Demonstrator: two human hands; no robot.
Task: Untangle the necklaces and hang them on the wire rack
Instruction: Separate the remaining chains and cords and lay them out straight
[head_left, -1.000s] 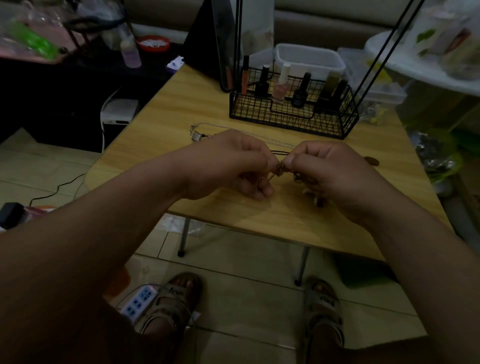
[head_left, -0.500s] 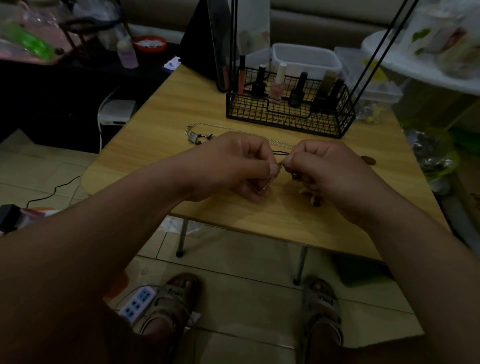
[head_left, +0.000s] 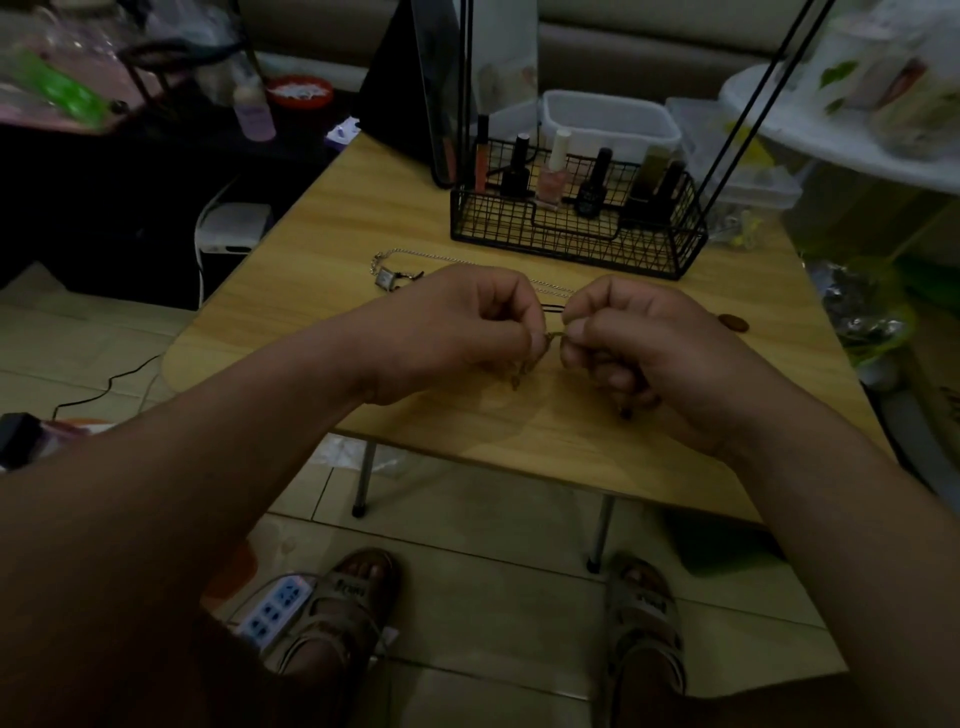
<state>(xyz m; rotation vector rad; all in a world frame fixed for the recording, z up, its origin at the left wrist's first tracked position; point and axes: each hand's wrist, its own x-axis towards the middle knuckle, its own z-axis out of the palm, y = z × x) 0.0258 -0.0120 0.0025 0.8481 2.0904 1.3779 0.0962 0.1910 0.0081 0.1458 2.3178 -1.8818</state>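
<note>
We are pinching the tangled necklaces (head_left: 552, 338) between our left hand (head_left: 467, 327) and right hand (head_left: 644, 348), fingers curled, thumbs nearly meeting over the table (head_left: 322, 218). A chain (head_left: 400, 255) is lying behind them, near the rack (head_left: 576, 234).

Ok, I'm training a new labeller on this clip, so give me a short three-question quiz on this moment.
1. True or false: the left hand and the right hand both pinch the tangled necklaces.
2. Where does the silver chain lie? A on the table, in front of the wire rack's basket; B inside that basket; C on the floor.
3. Fill in: the basket holds small upright ____.
Key: 1 true; 2 A; 3 bottles.
</note>
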